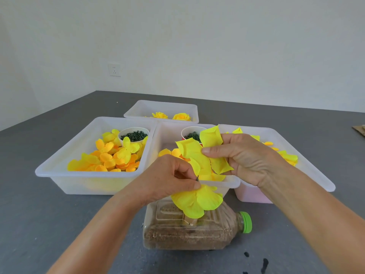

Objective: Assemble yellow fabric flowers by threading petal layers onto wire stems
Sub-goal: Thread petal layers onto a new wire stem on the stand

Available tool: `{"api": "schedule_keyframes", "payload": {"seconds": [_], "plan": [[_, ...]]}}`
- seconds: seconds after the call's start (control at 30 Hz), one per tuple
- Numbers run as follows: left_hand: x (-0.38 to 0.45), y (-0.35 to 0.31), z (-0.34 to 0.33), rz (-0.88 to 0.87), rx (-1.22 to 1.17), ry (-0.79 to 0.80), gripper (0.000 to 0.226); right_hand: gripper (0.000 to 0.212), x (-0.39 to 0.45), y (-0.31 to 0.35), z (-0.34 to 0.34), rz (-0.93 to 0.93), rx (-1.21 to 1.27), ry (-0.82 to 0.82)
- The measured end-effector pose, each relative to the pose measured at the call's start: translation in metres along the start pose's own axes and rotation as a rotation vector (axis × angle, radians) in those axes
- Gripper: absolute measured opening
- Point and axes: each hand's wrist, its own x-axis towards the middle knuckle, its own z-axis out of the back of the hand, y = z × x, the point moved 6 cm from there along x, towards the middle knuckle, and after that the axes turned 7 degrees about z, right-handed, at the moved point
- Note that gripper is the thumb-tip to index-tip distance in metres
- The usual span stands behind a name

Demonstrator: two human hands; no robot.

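Observation:
My left hand (169,178) pinches the thin wire stem (197,178) just above a yellow petal layer (197,200) that sits threaded on it. My right hand (243,159) holds a large yellow petal layer (194,153) above the stem tip, its lobes spread between my fingers. The stem stands over a sand-filled plastic bottle (189,232) lying on its side with a green cap (246,222); its lower end is hidden by the petals.
Several white bins stand on the grey table: a left bin (59,171) with loose petals and a cup of green parts (134,135), a middle bin (231,183) with a red cup (191,133), a right bin (324,180), and a far bin (138,109) with finished flowers (180,116).

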Motion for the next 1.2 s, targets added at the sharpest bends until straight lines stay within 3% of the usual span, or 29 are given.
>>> {"api": "schedule_keyframes", "payload": {"seconds": [0.2, 0.33, 0.8, 1.03, 1.2], "plan": [[0.002, 0.002, 0.000, 0.014, -0.005, -0.003, 0.007, 0.030, 0.003, 0.000, -0.002, -0.033, -0.011, -0.036], [0.002, 0.004, 0.001, 0.036, -0.007, 0.001, 0.020, 0.022, 0.003, -0.001, -0.004, -0.060, -0.046, -0.044], [-0.001, 0.007, 0.001, 0.066, -0.099, -0.036, 0.029, 0.033, 0.005, -0.007, -0.011, -0.097, 0.139, -0.026], [0.001, 0.007, 0.002, 0.063, -0.092, -0.024, 0.025, 0.020, 0.004, -0.006, -0.006, -0.102, 0.077, 0.026], [0.000, 0.005, 0.002, 0.027, -0.060, -0.050, 0.007, 0.020, 0.004, -0.006, -0.006, -0.092, 0.095, 0.031]]}}
